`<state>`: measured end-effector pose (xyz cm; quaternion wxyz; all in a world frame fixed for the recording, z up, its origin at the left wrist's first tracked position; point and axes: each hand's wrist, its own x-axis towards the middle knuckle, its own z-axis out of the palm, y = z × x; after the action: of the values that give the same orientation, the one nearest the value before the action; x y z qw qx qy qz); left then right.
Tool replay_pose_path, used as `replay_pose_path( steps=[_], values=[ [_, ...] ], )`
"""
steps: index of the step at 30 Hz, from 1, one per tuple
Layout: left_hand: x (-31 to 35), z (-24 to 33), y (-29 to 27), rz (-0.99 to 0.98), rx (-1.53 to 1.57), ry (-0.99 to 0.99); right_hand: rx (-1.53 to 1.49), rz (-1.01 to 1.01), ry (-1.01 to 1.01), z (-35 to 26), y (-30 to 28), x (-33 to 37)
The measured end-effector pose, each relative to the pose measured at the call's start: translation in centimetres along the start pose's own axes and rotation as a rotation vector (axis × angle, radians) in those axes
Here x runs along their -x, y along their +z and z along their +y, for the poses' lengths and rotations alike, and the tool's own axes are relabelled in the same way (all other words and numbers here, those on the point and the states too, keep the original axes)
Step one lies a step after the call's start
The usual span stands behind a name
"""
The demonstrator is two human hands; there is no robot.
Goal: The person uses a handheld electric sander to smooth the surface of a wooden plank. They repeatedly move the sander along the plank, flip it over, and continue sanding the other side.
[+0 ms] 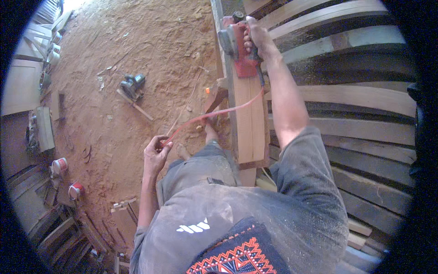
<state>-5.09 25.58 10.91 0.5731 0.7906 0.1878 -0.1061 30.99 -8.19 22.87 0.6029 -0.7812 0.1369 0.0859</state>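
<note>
Right grip [259,39] wrapped round red power tool [245,64], upper centre, on timber [248,125] running up-frame; left grip [157,153] pinches cord [216,113].

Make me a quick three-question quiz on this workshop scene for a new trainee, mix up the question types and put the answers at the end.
1. Multiple choice: Over the wooden board, what does the right hand grip?
a) a bucket
b) a red power tool
c) a hammer

2. True or false: The left hand is resting flat on the board.

3. Fill in the blank: A second, dark power tool lies on the ____.

Key:
1. b
2. False; it holds the red cord, away from the board.
3. ground
</note>
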Motion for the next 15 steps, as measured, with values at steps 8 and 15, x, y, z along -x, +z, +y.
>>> replay_pose_path(
  steps=[8,15],
  values=[
    [1.3,-1.8,-0.5,-0.403,-0.272,-0.057,0.210,-0.115,0.081,9.5,-5.4,30.4],
    [-0.3,1.7,4.0,-0.654,-0.228,0.159,0.075,0.064,0.343,10.9,-4.8,41.9]
  ],
)
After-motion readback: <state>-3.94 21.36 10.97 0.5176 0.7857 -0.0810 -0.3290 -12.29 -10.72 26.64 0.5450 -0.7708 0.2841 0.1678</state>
